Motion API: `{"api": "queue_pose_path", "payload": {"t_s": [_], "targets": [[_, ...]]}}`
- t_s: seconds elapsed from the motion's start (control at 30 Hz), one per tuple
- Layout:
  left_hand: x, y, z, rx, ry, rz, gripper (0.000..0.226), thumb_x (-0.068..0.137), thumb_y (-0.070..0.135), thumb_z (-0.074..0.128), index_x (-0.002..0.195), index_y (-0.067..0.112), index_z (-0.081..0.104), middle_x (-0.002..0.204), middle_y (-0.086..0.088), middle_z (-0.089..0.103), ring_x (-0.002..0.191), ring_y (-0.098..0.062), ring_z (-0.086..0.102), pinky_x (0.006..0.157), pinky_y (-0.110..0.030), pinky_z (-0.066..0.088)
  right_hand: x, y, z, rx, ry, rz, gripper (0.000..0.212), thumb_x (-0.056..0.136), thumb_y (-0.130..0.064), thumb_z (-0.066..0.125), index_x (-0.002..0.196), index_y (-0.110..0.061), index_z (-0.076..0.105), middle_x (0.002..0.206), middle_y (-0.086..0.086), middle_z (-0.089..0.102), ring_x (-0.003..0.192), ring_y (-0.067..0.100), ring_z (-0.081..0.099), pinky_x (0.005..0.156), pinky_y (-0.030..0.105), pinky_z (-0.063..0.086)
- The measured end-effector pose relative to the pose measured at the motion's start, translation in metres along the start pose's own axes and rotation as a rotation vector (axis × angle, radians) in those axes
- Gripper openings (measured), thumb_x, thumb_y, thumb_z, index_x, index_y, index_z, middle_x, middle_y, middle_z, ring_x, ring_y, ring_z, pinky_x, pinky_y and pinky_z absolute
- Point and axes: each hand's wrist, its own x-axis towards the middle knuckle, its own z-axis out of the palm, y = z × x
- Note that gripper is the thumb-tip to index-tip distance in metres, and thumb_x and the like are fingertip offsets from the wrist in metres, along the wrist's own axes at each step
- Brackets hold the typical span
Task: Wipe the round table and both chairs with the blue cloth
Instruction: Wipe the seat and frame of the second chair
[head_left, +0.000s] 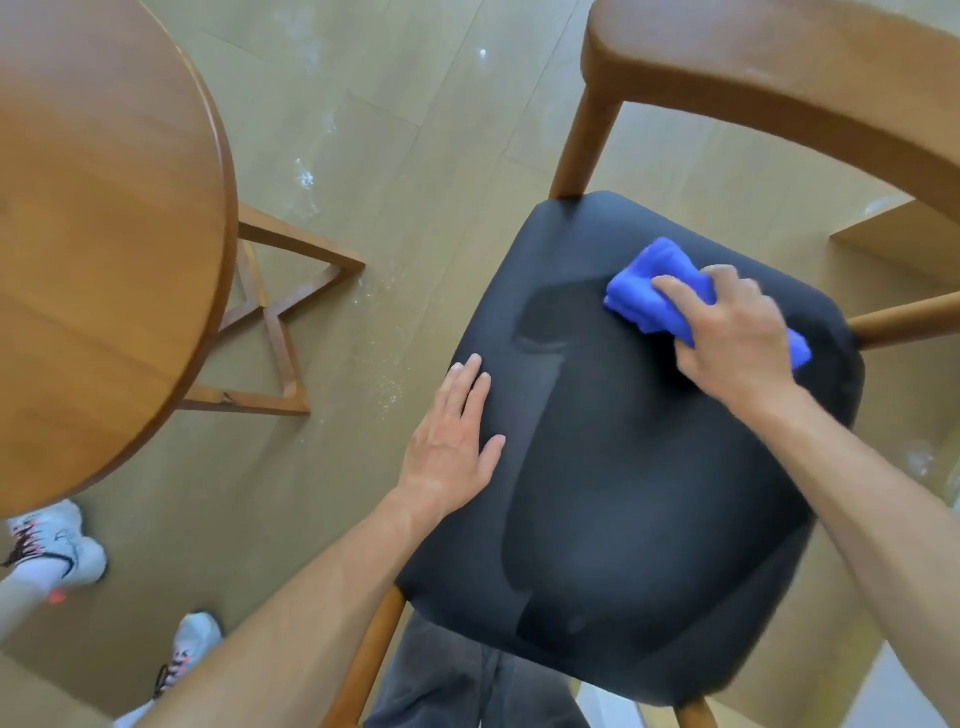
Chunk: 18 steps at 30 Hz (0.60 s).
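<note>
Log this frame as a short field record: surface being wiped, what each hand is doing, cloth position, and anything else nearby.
surface: black chair seat, with darker streaks on it
right hand: grips the blue cloth, pressing it on the seat's far part
left hand: flat on the seat's left edge, fingers straight, holding nothing
cloth state: bunched, partly under the right hand
chair backrest: curved wood, beyond the seat
round table: left of the chair, not touched
floor: white shoes at lower left
</note>
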Motion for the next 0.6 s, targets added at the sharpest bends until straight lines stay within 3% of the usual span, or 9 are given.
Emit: {"api": "queue_pose_path", "payload": {"t_s": [0.13,0.2,0.33,0.5,0.6], "targets": [[0.0,-0.002,0.001,-0.016,-0.016,-0.001,0.067,0.096,0.036,0.05,0.152,0.014,0.02,0.161,0.008,-0.001,0.148,-0.009,-0.003,0.11,-0.021,0.025,-0.012,0.055,-0.003,0.136,0.028,0.537,0.051,0.085,-0.011,0.058,0.135,-0.017,0.049,0.121,0.03,0.044,0.096,0.052,0.051,0.081,0.056,0.045],[0.0,-0.001,0.002,-0.026,-0.024,-0.004,0.067,0.096,0.034,0.05,0.152,0.014,0.019,0.161,0.008,-0.002,0.148,-0.01,-0.004,0.11,-0.022,0.026,-0.01,0.042,0.0,0.207,0.047,0.64,0.05,0.087,-0.014,0.056,0.136,-0.019,0.047,0.126,0.029,0.042,0.102,0.051,0.049,0.088,0.055,0.043],[0.001,0.0,0.002,-0.045,-0.032,-0.008,0.067,0.096,0.031,0.05,0.152,0.013,0.018,0.161,0.008,-0.004,0.148,-0.01,-0.007,0.109,-0.023,0.03,-0.005,-0.019,0.01,0.252,0.11,0.603,0.052,0.084,-0.012,0.053,0.136,-0.018,0.046,0.126,0.027,0.042,0.101,0.047,0.05,0.086,0.051,0.041],[-0.001,0.0,0.0,-0.12,-0.027,-0.013,0.067,0.094,0.028,0.054,0.151,0.014,0.022,0.161,0.011,0.0,0.147,-0.007,-0.004,0.107,-0.021,0.029,-0.02,-0.092,0.024,0.226,0.116,0.362,0.055,0.077,-0.007,0.056,0.131,-0.016,0.054,0.118,0.024,0.05,0.085,0.04,0.051,0.074,0.045,0.039],[0.0,-0.005,-0.009,-0.274,-0.028,-0.012,0.062,0.09,0.011,0.055,0.148,0.013,0.031,0.16,0.011,0.01,0.147,-0.006,0.005,0.112,-0.02,0.02,-0.047,-0.126,0.029,0.221,0.171,0.177,0.055,0.067,-0.001,0.062,0.12,-0.013,0.064,0.105,0.022,0.059,0.068,0.035,0.052,0.059,0.04,0.043]]}}
